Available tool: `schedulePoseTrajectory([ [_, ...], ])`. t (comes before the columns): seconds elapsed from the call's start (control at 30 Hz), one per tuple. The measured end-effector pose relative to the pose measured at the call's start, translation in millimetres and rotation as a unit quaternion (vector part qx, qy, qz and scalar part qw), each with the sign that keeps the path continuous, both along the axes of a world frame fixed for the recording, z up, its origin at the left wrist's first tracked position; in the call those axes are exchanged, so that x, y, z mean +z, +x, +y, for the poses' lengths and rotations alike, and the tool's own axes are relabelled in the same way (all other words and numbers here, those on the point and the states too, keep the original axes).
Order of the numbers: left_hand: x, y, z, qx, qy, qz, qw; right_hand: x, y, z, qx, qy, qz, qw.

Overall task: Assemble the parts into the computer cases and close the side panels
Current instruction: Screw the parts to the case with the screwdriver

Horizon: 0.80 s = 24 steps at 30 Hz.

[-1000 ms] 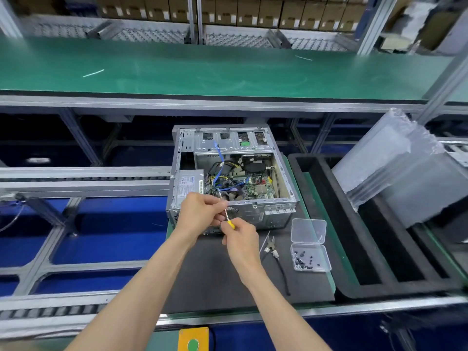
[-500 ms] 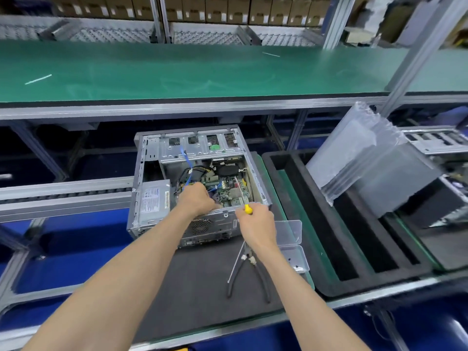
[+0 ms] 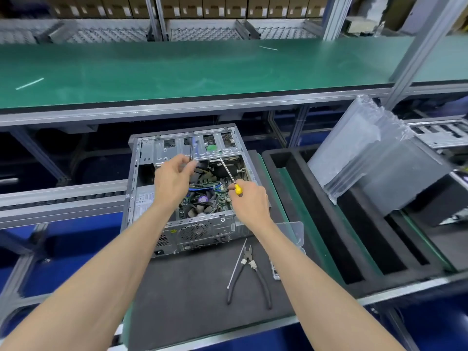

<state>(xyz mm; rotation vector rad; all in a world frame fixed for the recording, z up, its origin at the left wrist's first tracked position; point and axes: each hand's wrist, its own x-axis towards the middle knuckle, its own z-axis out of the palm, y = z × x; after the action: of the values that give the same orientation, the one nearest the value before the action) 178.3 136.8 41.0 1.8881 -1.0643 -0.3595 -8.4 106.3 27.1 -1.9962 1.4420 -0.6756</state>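
Head view: open computer case (image 3: pixel 141 173) holds a fan (image 3: pixel 200 202); right hand (image 3: pixel 249 198) fingers grip a screwdriver (image 3: pixel 229 174), left hand (image 3: pixel 172 181) fingers pinching unclear.

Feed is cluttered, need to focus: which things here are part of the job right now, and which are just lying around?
In use:
computer case, side open
screwdriver, in the right hand
left hand, over the case interior

Lying about:
pliers on the mat
white cable tie
clear plastic box
black foam tray
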Motion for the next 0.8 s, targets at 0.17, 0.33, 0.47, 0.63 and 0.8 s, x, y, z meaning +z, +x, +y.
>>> schedulePoseTrajectory([
  [0.17,7.6,6.6,-21.9,-0.002,0.18,-0.236,0.955,-2.7,-6.2,-15.9,0.003,0.072,-0.047,0.996],
  [0.33,-23.4,-9.0,-23.9,-0.139,0.269,-0.155,0.94,-4.8,-11.3,-21.4,0.03,0.089,-0.073,0.993],
  [0.47,-32.4,-6.7,-16.4,-0.254,0.338,-0.172,0.89,-8.6,-13.3,-24.1,0.028,0.104,-0.1,0.989],
  [0.63,-31.3,-3.7,-13.5,-0.259,0.329,-0.147,0.896,-10.2,-13.7,-23.3,0.033,0.104,-0.103,0.989],
  [0.8,-27.5,0.2,-1.2,-0.271,0.266,-0.13,0.916,-13.1,-15.1,-23.4,0.033,0.102,-0.106,0.989],
])
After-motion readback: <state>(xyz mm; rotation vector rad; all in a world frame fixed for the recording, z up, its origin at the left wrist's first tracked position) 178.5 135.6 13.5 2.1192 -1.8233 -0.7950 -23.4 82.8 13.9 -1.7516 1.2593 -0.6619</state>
